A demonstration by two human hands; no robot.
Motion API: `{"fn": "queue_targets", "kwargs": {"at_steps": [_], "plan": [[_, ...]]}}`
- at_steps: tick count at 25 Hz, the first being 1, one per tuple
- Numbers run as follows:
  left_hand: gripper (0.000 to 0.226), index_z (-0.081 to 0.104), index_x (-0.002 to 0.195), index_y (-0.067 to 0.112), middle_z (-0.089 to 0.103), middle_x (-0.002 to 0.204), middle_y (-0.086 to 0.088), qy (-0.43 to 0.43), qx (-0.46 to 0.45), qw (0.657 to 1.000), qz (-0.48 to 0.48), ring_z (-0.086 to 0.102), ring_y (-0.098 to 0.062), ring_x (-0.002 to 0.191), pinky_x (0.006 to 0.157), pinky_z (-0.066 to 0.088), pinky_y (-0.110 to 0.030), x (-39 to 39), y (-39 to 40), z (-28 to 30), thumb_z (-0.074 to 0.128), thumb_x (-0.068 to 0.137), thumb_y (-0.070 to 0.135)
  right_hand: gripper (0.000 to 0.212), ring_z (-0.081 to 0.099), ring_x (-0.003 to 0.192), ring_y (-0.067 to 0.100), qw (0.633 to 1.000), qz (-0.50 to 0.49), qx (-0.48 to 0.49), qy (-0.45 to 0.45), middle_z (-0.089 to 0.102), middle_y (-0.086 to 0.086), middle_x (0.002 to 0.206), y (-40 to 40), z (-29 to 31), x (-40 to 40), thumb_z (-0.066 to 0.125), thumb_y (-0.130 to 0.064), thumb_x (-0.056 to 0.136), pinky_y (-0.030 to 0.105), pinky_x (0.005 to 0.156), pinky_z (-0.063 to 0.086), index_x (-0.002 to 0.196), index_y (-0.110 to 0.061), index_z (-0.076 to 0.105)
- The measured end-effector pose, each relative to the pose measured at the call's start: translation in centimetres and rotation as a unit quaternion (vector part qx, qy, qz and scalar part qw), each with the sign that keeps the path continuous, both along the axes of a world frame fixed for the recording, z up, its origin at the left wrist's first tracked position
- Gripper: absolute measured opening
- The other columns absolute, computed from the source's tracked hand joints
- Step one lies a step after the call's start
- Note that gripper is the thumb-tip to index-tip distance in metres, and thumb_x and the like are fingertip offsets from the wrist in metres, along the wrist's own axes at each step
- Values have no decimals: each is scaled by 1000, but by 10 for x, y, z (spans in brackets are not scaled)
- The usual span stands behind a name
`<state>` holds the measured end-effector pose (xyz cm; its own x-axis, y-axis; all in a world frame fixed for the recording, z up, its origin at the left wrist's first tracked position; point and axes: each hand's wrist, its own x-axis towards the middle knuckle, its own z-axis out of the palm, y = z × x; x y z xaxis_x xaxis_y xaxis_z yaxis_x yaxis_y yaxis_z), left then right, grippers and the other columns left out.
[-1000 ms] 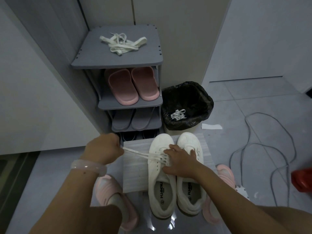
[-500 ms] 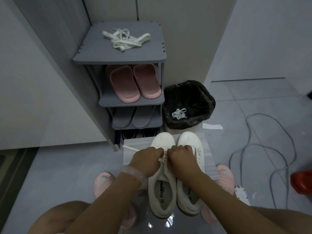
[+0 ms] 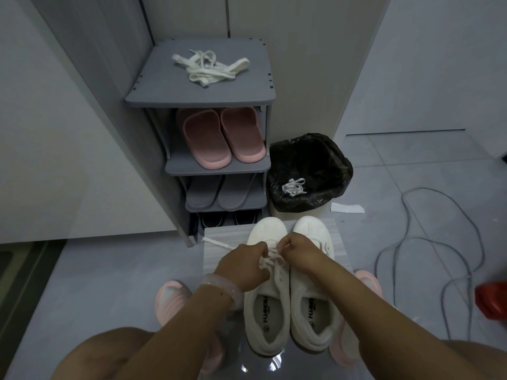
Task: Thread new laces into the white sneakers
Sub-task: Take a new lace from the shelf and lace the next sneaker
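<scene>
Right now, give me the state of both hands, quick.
Left hand: closed, pinching the white lace over the left sneaker.
Right hand: closed, pinching the same lace.

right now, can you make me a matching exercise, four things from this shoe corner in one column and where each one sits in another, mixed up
Things:
1. bundle of white laces
2. pair of pink rubber slippers
3. tangled old white lace
4. pair of grey slippers

Places:
A. inside the black-lined bin
B. third level of the grey shoe rack
C. top of the rack
D. second level of the rack

Pairs: 1-C, 2-D, 3-A, 4-B
</scene>
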<state>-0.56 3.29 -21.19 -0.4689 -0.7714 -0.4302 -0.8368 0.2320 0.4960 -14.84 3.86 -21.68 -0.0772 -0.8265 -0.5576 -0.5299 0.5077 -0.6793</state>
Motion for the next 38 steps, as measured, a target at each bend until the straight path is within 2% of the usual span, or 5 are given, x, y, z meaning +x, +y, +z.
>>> {"fn": "queue_targets", "kwargs": {"at_steps": [20, 25, 27, 33, 38], "plan": [[14, 67, 87, 17, 43, 98, 5, -78, -64, 995, -23, 51, -13, 90, 77, 41, -25, 18, -17, 55, 59, 83, 28, 74, 23, 137, 24, 943, 274, -53, 183, 17, 0, 153, 15, 2, -11, 63, -40, 81, 39, 112, 26, 144, -20, 30], [18, 66, 101, 13, 53, 111, -2, 203, -21, 978, 43, 48, -6, 93, 82, 37, -13, -6, -16, 54, 60, 87, 24, 6, 60, 99, 20, 976, 137, -162, -51, 64, 0, 100, 22, 19, 3, 57, -25, 89, 44, 89, 49, 91, -23, 63], [31, 55, 122, 15, 48, 125, -2, 217, -76, 965, 124, 43, -11, 115, 97, 31, -18, -4, -24, 44, 53, 92, 19, 23, 64, 82, 19, 973, -26, -173, -148, 67, -1, 75, 16, 38, -6, 49, -19, 95, 35, 82, 48, 75, -21, 59], [43, 36, 133, 18, 41, 138, -3, -164, 8, 986, -5, 34, -20, 132, 115, 9, -50, 4, -12, -11, 44, 90, 14, 17, 50, 46, 9, 904, -228, -196, -303, 61, 5, 69, 10, 64, -37, 46, -9, 96, 22, 59, 45, 80, -12, 50], [24, 58, 106, 16, 57, 113, 2, -253, 6, 967, 3, 49, -19, 115, 114, 7, -57, 11, -22, 1, 40, 92, 24, 20, 44, 41, 5, 878, -285, -279, -265, 65, 2, 76, 6, 75, -53, 43, 2, 93, 16, 51, 43, 98, -15, 51]]}}
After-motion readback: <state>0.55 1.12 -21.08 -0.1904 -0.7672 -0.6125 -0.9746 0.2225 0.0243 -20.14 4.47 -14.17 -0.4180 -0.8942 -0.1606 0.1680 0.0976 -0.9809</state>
